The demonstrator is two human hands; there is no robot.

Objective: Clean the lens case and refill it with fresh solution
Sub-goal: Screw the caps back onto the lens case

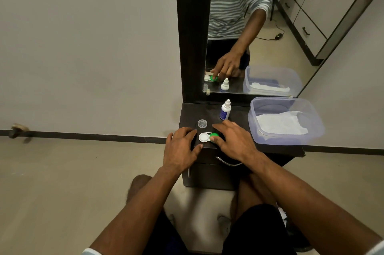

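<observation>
Case (204,137) lies flat near the front edge of the dark desk (239,113), between the two hands. It is a small twin-well plastic unit: the left well shows white, and the right well carries a green cap (215,135). Judged by its form, it is light and rigid, likely to slide on the smooth top, and slippery once wet; steady the white body with one hand and grip the cap by its rim with the other. The left hand (182,146) rests on the desk just left of the case, fingers loosely spread and grasping nothing. The right hand (234,142) reaches in from the right, its thumb and fingertips closed on the green cap. A clear round lid (202,124) lies just beyond the case. A small white bottle (225,110) stands farther back, capped. A clear tub (286,119) holding white tissue sits at the right.
</observation>
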